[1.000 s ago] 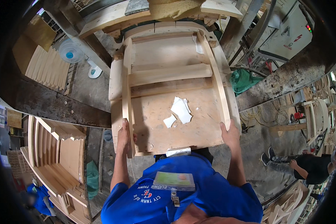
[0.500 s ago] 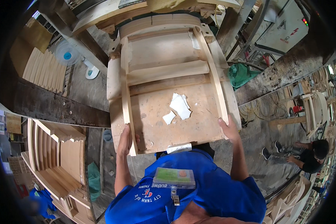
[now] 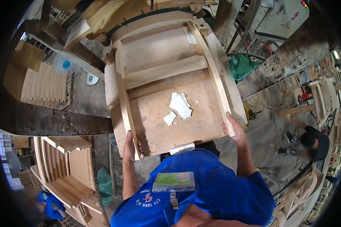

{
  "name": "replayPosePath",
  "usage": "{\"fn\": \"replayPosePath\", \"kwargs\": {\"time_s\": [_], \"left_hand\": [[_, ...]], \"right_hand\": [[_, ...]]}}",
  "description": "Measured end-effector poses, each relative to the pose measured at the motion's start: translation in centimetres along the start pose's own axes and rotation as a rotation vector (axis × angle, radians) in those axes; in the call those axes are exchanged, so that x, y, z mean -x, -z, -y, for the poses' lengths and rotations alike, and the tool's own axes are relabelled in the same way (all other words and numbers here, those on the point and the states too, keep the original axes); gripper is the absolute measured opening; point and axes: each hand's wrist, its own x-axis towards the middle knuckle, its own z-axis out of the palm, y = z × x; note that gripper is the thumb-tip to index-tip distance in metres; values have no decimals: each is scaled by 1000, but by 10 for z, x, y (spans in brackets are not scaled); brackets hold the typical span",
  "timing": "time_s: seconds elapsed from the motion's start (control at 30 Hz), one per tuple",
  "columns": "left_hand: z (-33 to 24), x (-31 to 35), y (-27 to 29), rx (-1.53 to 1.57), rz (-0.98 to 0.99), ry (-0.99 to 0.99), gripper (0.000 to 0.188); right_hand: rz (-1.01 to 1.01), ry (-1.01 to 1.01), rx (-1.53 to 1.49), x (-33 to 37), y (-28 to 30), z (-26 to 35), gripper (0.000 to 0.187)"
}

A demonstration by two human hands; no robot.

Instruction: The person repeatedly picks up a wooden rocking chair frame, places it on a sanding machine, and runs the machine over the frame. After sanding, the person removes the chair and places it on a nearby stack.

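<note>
1. Wood frame (image 3: 165, 73): mid pic & up toward 12 o'c., over a flat wood board (image 3: 201, 128). It has 2 long side bars & 1 bar across. Can't tell if all of it touches the board.
2. L hand (image 3: 130, 145), approx 8 o'c.: holds the near end of the L side bar (image 3: 125, 102), thumb on top, fingers curled on the inner side.
3. R hand (image 3: 235, 126), just past 3 o'c.: holds the R side bar (image 3: 215, 77) close to its end. Hands are well apart.
4. White scraps (image 3: 181, 106): on the board, mid pic, btwn the side bars; 1 big, 1 small, close together.
5. Blue shirt (image 3: 223, 185), 6 o'c.: white letters w/ a red & white sign, upside down in this view.
6. Badge (image 3: 173, 181) on the shirt: green card in a clear case; print too small to read.
7. Gray box (image 3: 278, 22), btwn 1 & 2 o'c.: red bolt sign w/ tiny red print under it, can't read; little red & green lights up top.
8. Around: fan (image 3: 63, 65) approx 10 o'c.; green bag (image 3: 241, 67) 2 o'c.; person in dark top (image 3: 320, 143) past 3 o'c.
</note>
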Motion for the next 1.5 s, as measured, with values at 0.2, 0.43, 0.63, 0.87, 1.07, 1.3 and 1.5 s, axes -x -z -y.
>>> {"fn": "replayPosePath", "kwargs": {"time_s": [0.2,0.43,0.63,0.87,1.07,1.3,1.5], "left_hand": [[-4,1,0,8,14,37,67],[-2,1,3,124,46,33,75],[7,-4,10,290,203,85,89],[9,-8,12,233,55,197,78],[6,-6,15,239,36,209,68],[5,-6,17,234,20,207,57],[6,-7,18,262,17,218,55]], "right_hand": [[-26,-6,-10,4,-1,4,52],[86,13,-69,0,7,3,51],[228,63,-221,-9,10,-7,48],[53,-34,-180,-3,3,-1,43],[45,-19,-171,3,0,3,46],[37,-18,-142,8,-3,7,46],[28,-1,-117,8,-6,5,45]]}}
